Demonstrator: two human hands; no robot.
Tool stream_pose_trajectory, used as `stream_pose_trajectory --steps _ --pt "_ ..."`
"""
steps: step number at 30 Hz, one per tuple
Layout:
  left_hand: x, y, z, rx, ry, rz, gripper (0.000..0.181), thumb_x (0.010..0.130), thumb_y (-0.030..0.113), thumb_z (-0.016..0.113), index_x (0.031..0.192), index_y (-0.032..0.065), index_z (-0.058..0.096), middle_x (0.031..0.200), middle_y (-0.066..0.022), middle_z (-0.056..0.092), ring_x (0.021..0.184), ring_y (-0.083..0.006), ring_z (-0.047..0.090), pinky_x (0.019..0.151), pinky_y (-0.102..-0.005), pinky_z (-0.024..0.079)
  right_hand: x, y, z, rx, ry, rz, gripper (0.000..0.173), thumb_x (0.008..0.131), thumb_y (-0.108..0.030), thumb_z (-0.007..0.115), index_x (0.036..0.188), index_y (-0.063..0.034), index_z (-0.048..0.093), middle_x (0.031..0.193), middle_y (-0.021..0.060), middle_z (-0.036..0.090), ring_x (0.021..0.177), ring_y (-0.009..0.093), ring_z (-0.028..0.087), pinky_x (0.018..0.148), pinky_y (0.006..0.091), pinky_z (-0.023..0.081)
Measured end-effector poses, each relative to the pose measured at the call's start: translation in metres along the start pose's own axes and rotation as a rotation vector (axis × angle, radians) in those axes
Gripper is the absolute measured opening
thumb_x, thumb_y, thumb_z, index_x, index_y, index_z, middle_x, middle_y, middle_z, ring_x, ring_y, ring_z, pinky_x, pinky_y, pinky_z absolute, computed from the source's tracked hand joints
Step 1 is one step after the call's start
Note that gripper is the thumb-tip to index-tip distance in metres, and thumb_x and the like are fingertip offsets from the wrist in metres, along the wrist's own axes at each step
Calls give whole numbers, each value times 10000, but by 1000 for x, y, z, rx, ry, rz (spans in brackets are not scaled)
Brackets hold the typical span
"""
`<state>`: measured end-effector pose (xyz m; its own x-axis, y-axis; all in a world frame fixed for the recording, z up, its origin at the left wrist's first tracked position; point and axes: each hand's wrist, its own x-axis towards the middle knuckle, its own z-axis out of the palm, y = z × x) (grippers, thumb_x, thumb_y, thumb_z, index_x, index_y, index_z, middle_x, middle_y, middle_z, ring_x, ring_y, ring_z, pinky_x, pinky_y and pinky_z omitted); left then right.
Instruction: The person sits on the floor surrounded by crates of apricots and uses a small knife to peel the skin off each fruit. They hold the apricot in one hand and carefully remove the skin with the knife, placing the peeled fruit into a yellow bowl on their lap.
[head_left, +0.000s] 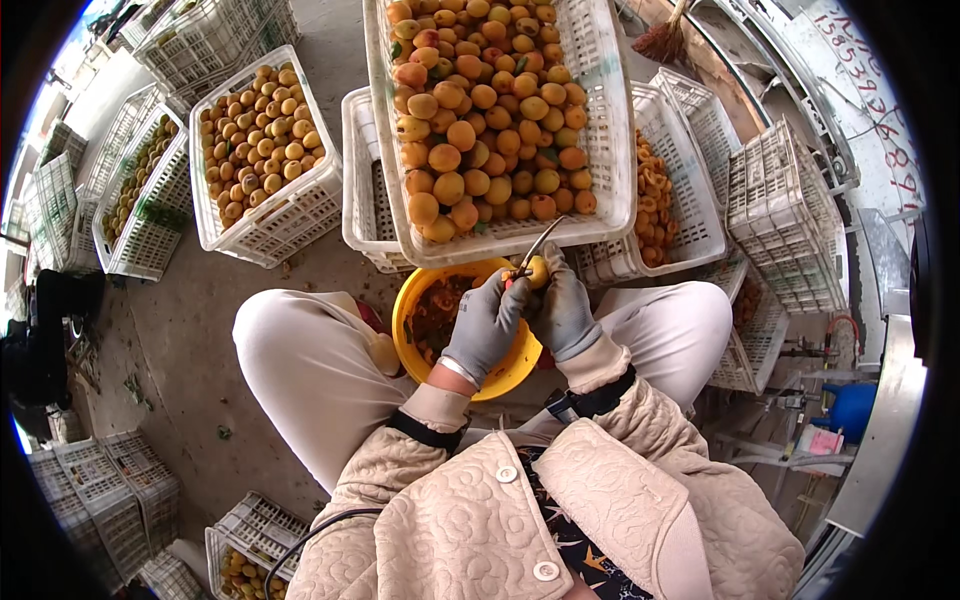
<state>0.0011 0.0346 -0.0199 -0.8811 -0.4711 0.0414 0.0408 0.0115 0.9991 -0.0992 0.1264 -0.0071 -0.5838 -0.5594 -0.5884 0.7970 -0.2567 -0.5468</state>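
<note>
My gloved left hand (486, 322) is closed around the red handle of a small pointed cutting tool (541, 238), perhaps pruning snips, whose curved metal tip points up and right. Against the tool, my gloved right hand (562, 307) holds a yellow apricot (537, 271). Both hands are together over the right part of a yellow plastic basin (405, 330), which holds dark and orange fruit scraps. Just beyond the hands, a white plastic crate (517, 244) full of apricots (480, 135) is propped on other crates. My fingers partly hide the tool and the fruit.
Another crate of whole apricots (262, 135) stands at the left. To the right, a crate holds cut orange fruit (654, 202). Stacked white crates (784, 217) rise farther right, near a straw broom (663, 41). My knees flank the basin. More crates (112, 502) stand at lower left.
</note>
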Motion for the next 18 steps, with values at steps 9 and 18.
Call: stream_pose_trajectory --steps 9,18 --pt "-6 0 11 334 95 41 253 1021 225 523 959 -9 595 772 -235 641 726 -436 631 615 -437 485 7 18 -18 -292 -75 -278 315 1041 -347 492 947 -68 603 832 9 605 696 115 606 609 248 511" --pt "2 -3 -18 -1094 -630 -757 479 1024 548 481 821 116 521 541 67 349 388 -51 234 346 -210 186 4 3 -17 -289 -159 -229 288 1031 -326 523 1013 -62 635 886 16 624 792 107 592 745 256 500"
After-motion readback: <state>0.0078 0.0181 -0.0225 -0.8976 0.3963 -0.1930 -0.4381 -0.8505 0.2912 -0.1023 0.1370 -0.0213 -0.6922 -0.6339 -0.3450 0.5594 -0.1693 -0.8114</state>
